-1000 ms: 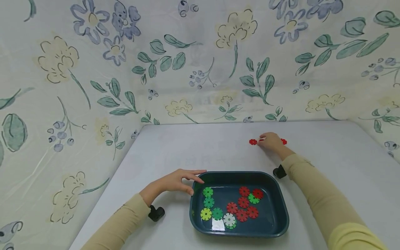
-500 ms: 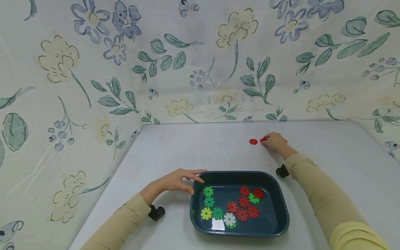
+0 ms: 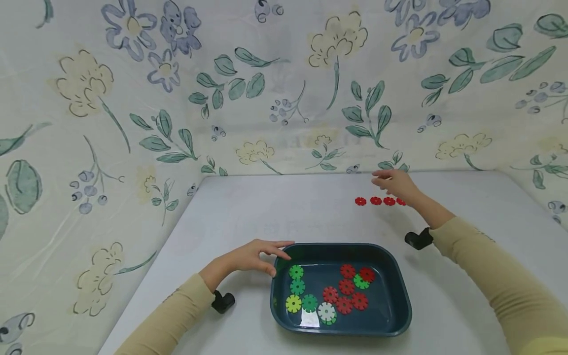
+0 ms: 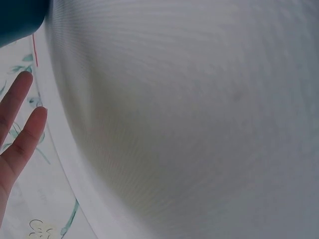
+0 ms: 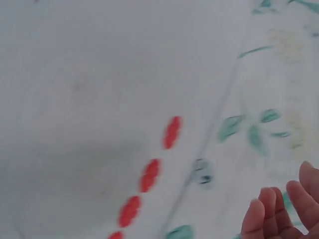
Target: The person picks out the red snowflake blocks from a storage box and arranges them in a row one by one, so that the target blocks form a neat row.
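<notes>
Several red notched plastic discs (image 3: 375,200) lie in a row on the far right of the white table. My right hand (image 3: 396,184) is raised just beyond them with loosely bent fingers, holding nothing, and its forearm overlaps the rightmost disc. In the right wrist view its fingertips (image 5: 267,199) are apart from the red discs (image 5: 150,175). My left hand (image 3: 249,257) rests with spread fingers on the far left corner of a dark blue tray (image 3: 387,315). The left wrist view catches only two fingers (image 4: 27,137) and a bit of the tray (image 4: 17,20).
Inside the tray, green discs (image 3: 297,286), a yellow disc (image 3: 293,303) and a white disc (image 3: 326,311) lie on the left and middle. Red discs (image 3: 346,287) cluster to their right. A flowered cloth (image 3: 284,98) hangs behind the white table (image 3: 248,212).
My right hand has let go of a red disc, leaving it in the row, and has risen away from the row. My left hand and the tray have stayed put.
</notes>
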Tool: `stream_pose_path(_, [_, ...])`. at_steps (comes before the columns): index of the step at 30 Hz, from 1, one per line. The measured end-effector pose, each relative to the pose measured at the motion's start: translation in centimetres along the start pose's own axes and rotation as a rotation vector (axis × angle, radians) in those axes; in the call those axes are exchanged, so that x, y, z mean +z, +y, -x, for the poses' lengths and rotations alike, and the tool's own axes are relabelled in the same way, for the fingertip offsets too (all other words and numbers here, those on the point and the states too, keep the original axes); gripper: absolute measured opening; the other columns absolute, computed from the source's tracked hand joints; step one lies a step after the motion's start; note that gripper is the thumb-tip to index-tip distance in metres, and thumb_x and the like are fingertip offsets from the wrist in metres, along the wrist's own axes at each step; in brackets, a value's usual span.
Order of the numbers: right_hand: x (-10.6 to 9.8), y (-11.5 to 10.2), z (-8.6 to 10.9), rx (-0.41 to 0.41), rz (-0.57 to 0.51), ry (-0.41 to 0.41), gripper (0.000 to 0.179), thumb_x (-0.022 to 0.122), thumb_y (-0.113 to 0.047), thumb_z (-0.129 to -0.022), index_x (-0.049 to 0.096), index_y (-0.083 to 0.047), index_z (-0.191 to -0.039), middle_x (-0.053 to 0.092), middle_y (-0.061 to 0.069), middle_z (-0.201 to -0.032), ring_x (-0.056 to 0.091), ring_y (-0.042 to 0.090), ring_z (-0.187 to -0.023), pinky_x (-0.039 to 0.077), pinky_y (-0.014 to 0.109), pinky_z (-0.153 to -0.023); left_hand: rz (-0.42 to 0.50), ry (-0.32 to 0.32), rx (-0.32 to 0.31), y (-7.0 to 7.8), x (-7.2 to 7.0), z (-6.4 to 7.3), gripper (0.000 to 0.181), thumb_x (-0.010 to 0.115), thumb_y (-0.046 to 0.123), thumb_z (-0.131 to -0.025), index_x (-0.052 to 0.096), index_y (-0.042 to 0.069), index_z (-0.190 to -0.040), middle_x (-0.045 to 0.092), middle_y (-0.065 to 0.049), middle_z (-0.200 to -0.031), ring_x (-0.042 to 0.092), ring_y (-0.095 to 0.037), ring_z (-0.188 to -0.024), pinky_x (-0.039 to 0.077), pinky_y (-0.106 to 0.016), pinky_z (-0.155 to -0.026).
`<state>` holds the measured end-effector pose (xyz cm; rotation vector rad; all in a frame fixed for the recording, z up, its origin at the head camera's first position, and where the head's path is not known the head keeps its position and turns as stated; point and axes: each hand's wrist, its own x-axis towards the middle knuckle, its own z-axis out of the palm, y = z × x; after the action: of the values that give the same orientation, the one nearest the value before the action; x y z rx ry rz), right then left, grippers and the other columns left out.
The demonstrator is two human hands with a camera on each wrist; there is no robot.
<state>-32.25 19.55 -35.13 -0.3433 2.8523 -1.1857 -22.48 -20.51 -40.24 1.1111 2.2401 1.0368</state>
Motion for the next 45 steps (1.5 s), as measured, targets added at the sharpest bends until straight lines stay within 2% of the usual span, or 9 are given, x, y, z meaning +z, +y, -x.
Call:
stream_pose_path(5, [-1.5,-2.9,2.4,-0.022,-0.050,-0.029,0.047,0.050,-0.031,-0.094,0.046,-0.002,-0.131,0.055,0.023,-0.116,0.054,0.031,-0.097,0.049,0.025,-0.074,0.001,0.002,-0.011,-0.2,0.2,0.0,0.044,0.071,0.025,-0.079,0.062,0.011,-0.119,0.036,-0.003,-0.145,0.028,-0.023,-0.136,0.028,-0.055,-0.104])
stream_pose_path(9, [-1.7,-4.5,4.8,-0.073,-0.067,-0.037,0.045,0.053,-0.030,-0.093,0.049,-0.002,-0.128,0.058,0.021,-0.114,0.056,0.028,-0.093,0.048,0.021,-0.069,-0.005,0.009,-0.011,-0.3,0.3,0.1,0.045,0.071,0.028,-0.079,0.062,0.012,-0.119,0.036,-0.003,-0.145,0.029,-0.024,-0.136,0.029,-0.056,-0.103])
stream_pose_path(16, [-0.2,-5.8,8.9,-0.183,-0.039,-0.059,0.037,0.059,-0.023,-0.090,0.057,-0.002,-0.120,0.063,0.014,-0.104,0.057,0.021,-0.082,0.050,0.025,-0.067,-0.017,0.012,-0.012,-0.4,0.2,0.1,0.046,0.071,0.031,-0.079,0.061,0.012,-0.120,0.036,-0.003,-0.145,0.029,-0.024,-0.136,0.029,-0.055,-0.103])
stream_pose_path(23, [1.1,-6.2,11.8,-0.226,-0.050,-0.124,0.036,0.064,-0.020,-0.085,0.059,-0.001,-0.116,0.064,0.012,-0.099,0.060,0.020,-0.081,0.052,0.023,-0.064,-0.026,0.013,-0.010,-0.3,0.1,0.2,0.046,0.071,0.028,-0.078,0.061,0.011,-0.120,0.036,-0.004,-0.145,0.029,-0.024,-0.136,0.030,-0.055,-0.103])
stream_pose_path(33, [2.1,-6.8,14.0,-0.342,-0.071,-0.245,0.037,0.066,-0.017,-0.083,0.059,-0.001,-0.115,0.064,0.012,-0.100,0.059,0.009,-0.080,0.052,0.022,-0.064,-0.028,0.010,-0.006,-0.4,0.1,0.1,0.046,0.072,0.025,-0.078,0.061,0.010,-0.120,0.036,-0.004,-0.145,0.029,-0.024,-0.136,0.030,-0.055,-0.103])
stream_pose_path(37, [3.0,-7.7,14.3,-0.370,-0.074,-0.357,0.037,0.067,-0.018,-0.083,0.059,-0.002,-0.115,0.063,0.007,-0.095,0.058,0.005,-0.074,0.052,0.022,-0.064,-0.025,0.007,-0.003,-0.4,0.1,0.0,0.046,0.071,0.026,-0.078,0.061,0.009,-0.120,0.036,-0.005,-0.145,0.029,-0.025,-0.136,0.030,-0.055,-0.103])
stream_pose_path(40, [3.9,-8.5,14.4,-0.358,-0.059,-0.451,0.037,0.068,-0.018,-0.082,0.060,-0.004,-0.115,0.062,0.005,-0.098,0.056,0.003,-0.070,0.052,0.021,-0.062,-0.026,0.007,0.000,-0.4,0.1,0.0,0.047,0.071,0.027,-0.078,0.061,0.008,-0.120,0.036,-0.006,-0.145,0.029,-0.026,-0.136,0.030,-0.055,-0.103])
stream_pose_path(45, [5.4,-9.9,14.2,-0.363,0.063,-0.559,0.036,0.071,-0.017,-0.079,0.062,-0.009,-0.114,0.060,-0.003,-0.099,0.051,0.002,-0.072,0.048,0.018,-0.062,-0.031,0.007,0.004,-0.5,0.1,-0.2,0.046,0.071,0.026,-0.078,0.060,0.008,-0.120,0.036,-0.005,-0.145,0.029,-0.025,-0.136,0.030,-0.055,-0.103])
